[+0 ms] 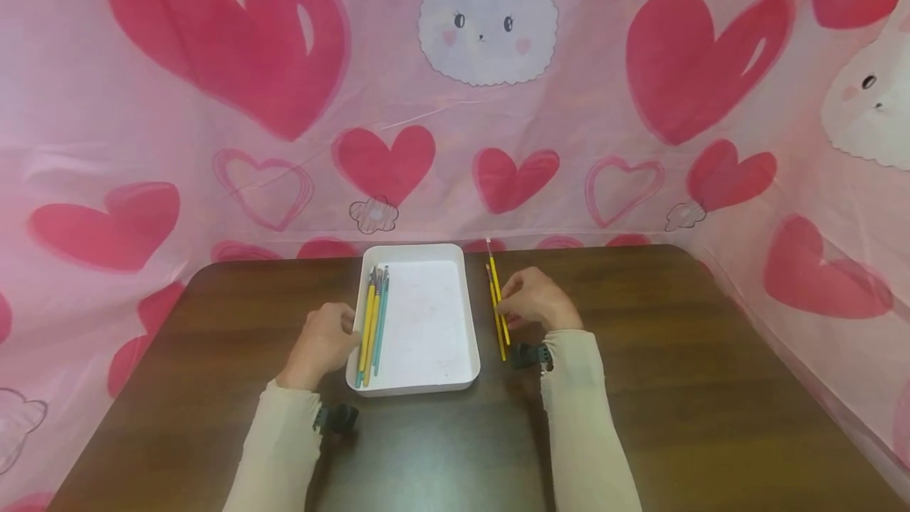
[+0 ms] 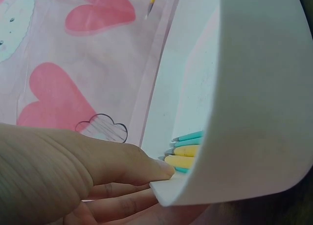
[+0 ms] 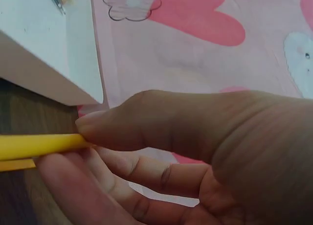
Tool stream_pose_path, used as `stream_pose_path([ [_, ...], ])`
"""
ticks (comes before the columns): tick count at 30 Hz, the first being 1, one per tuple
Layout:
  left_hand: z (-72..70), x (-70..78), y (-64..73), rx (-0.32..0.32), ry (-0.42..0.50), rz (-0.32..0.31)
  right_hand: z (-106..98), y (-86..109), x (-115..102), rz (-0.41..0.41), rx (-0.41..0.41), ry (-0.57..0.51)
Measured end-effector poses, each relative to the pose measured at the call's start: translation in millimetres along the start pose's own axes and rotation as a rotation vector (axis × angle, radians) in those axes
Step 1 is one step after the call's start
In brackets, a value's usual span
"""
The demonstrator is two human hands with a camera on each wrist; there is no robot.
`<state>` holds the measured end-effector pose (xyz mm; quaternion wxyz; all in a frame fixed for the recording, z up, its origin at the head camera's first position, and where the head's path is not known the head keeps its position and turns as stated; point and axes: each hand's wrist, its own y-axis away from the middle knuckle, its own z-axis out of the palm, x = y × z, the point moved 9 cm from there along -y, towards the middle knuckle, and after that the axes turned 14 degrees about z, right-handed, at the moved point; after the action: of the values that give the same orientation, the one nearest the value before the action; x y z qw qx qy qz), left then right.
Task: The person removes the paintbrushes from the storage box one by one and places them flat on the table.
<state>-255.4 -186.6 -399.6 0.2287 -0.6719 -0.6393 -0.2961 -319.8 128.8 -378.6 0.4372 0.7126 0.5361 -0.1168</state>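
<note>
A white rectangular tray lies on the table, with several yellow and teal paintbrushes lengthwise along its left side. My left hand holds the tray's left rim; in the left wrist view the thumb lies over the edge and the other fingers are outside the wall. Right of the tray, my right hand pinches a yellow paintbrush by its handle, between thumb and fingertips in the right wrist view. A second yellow paintbrush lies alongside it, nearer the tray.
The brown wooden table ends at the back against a pink cloth printed with hearts and rabbits, which also hangs at both sides. Dark wrist cameras sit on both wrists, low over the tabletop.
</note>
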Motion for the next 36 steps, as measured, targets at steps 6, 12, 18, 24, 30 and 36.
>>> stream_pose_path([
  [6,0.2,1.2,-0.1,0.001,-0.008,0.007,-7,-2.9,8,0.017,0.022,0.023],
  [12,0.0,0.6,-0.2,0.001,-0.004,0.007,-14,-6.6,18,0.051,0.033,0.04],
  [18,-0.3,1.0,-0.8,0.0,-0.007,0.008,-18,-9.6,25,0.06,0.044,0.06],
  [24,0.1,1.0,-0.9,0.003,-0.007,0.011,-19,-8.6,31,0.062,0.044,0.067],
  [30,0.3,1.1,-0.5,0.01,-0.005,0.01,-21,-11.1,38,0.093,0.054,0.066],
  [36,-0.1,1.2,-1.1,0.008,-0.003,0.008,-17,-16.8,39,0.081,0.053,0.065],
])
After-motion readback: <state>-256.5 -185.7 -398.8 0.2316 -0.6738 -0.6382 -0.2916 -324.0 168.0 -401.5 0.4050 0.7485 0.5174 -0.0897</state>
